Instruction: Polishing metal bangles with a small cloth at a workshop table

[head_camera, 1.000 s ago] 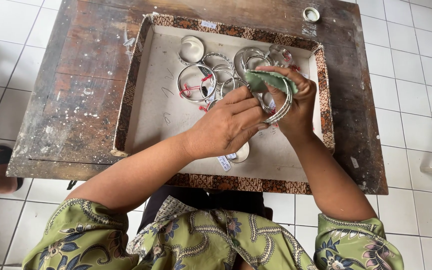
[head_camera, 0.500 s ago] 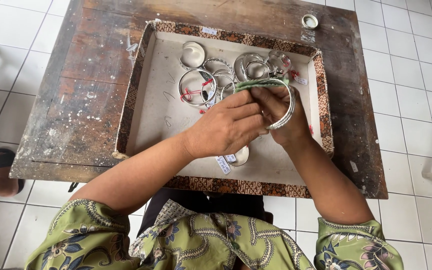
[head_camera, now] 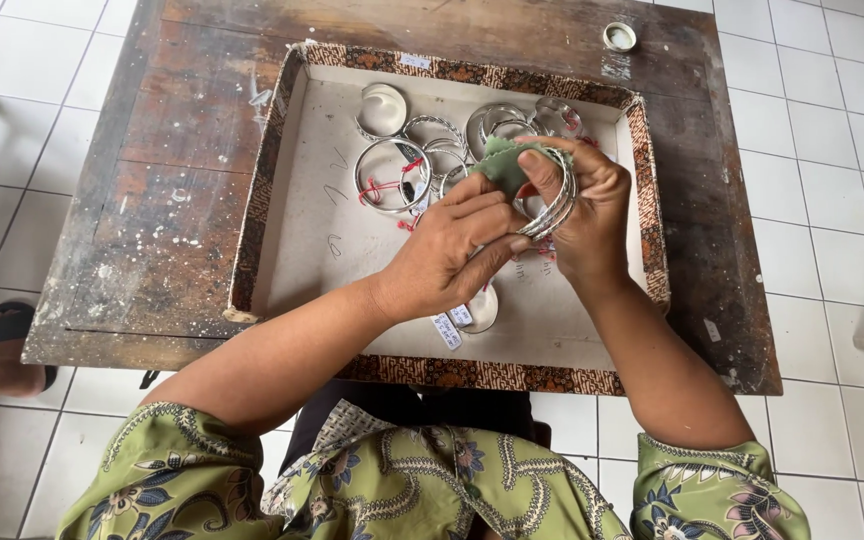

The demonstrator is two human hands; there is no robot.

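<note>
My right hand point(head_camera: 597, 215) grips a wide silver bangle point(head_camera: 556, 206) above the tray and presses a small green cloth point(head_camera: 500, 162) against its upper edge with the fingers. My left hand point(head_camera: 447, 255) reaches across from the left, and its fingertips pinch the bangle's lower rim. Both hands hover over the white inside of a shallow tray point(head_camera: 262, 190) with a brown patterned border. Several more silver bangles point(head_camera: 392, 175), some with red thread, lie in a heap at the tray's far side.
The tray sits on a worn wooden table point(head_camera: 167, 200) over a white tiled floor. A round silver piece with white paper tags point(head_camera: 462, 318) lies under my left wrist. A small round lid point(head_camera: 619, 37) sits at the table's far right. A sandalled foot point(head_camera: 7, 335) shows at left.
The green cloth has slid from the bangle's right side round to its top. Both hands stayed over the tray, with the bangle turned slightly in my grip.
</note>
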